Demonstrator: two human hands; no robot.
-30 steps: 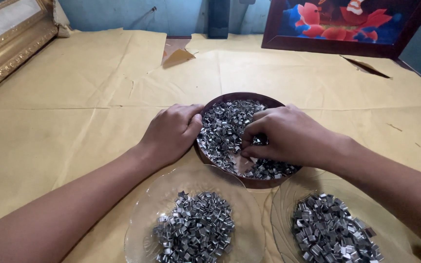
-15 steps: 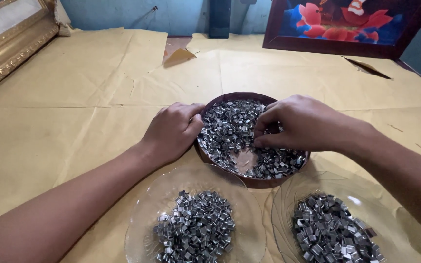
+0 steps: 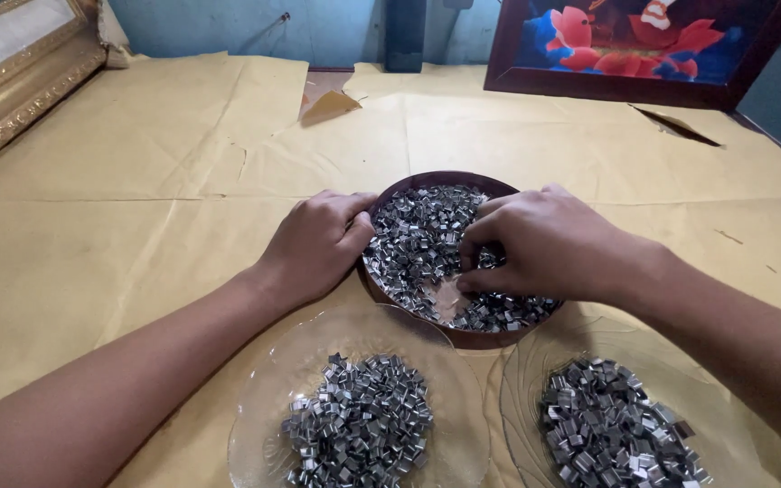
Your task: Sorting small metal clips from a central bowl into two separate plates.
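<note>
At the centre of the frame sat a brown bowl heaped with small metal clips. The left hand curled closed over its left rim. The right hand lay over the clips at right, fingertips pinched together among them.

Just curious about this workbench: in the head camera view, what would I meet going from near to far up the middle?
Clear glass plate heaped with small metal clips → brown bowl of more clips, left hand on its rim and right hand picking inside → yellow paper covering → framed fish picture.
</note>
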